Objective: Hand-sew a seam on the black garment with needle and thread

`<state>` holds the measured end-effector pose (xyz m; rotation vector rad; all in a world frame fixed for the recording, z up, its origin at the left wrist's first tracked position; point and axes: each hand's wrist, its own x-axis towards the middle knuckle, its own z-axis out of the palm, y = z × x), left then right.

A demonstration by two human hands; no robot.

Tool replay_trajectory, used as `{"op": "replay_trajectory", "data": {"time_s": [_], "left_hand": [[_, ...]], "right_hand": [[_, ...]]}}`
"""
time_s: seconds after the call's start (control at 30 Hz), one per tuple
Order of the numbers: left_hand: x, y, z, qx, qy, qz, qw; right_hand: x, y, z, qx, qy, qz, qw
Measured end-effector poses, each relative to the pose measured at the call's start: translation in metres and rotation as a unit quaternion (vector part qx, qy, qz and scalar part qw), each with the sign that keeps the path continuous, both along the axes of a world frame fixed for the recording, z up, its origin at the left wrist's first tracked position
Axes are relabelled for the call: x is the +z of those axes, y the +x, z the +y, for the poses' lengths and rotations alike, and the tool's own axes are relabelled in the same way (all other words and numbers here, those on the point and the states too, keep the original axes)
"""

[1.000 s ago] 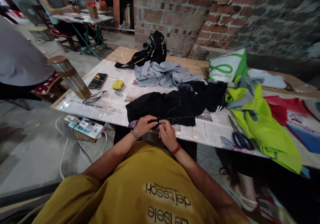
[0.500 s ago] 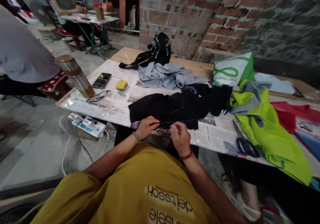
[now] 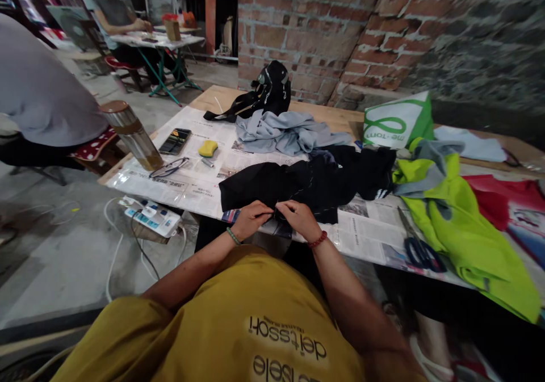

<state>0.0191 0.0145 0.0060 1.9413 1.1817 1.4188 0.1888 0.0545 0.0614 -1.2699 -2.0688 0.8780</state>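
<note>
Black cloth (image 3: 264, 180) with lines of white stitching lies across the near side of the table. My left hand (image 3: 251, 219) is closed in a pinch on the near edge of this cloth. Close beside it, fingertips almost meeting the left ones, my right hand (image 3: 300, 218) is also pinched at the cloth's edge. What sits between the right fingertips is too small to make out. To the right lie dark-handled scissors (image 3: 421, 251), apart from both hands.
Newspaper (image 3: 366, 234) covers the table. A steel flask (image 3: 131, 135), phone (image 3: 175, 141), glasses (image 3: 170, 168) and yellow sponge (image 3: 208, 148) stand left. Grey cloth (image 3: 285, 132) and a black bag (image 3: 272, 89) lie behind; a neon-yellow garment (image 3: 464, 229) hangs over the right edge. A power strip (image 3: 151, 216) sits below left.
My right hand has moved left and slightly forward, from beside the cloth's edge to the left fingertips. The left hand keeps its pinch. The view has shifted slightly.
</note>
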Motion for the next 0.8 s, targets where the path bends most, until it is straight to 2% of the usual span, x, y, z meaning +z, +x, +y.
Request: {"op": "replay_trajectory", "data": {"time_s": [0.17, 0.4, 0.8], "left_hand": [[0.004, -0.001, 0.000, -0.017, -0.040, -0.005, 0.999], [0.009, 0.001, 0.002, 0.024, -0.170, -0.050, 0.984], [0.001, 0.000, 0.007, -0.008, -0.196, -0.068, 0.978]], "right_hand": [[-0.006, -0.002, -0.008, -0.013, -0.040, 0.092, 0.995], [-0.016, -0.005, 0.002, -0.099, -0.091, 0.190, 0.972], [-0.022, -0.012, 0.007, -0.163, -0.137, 0.318, 0.924]]}}
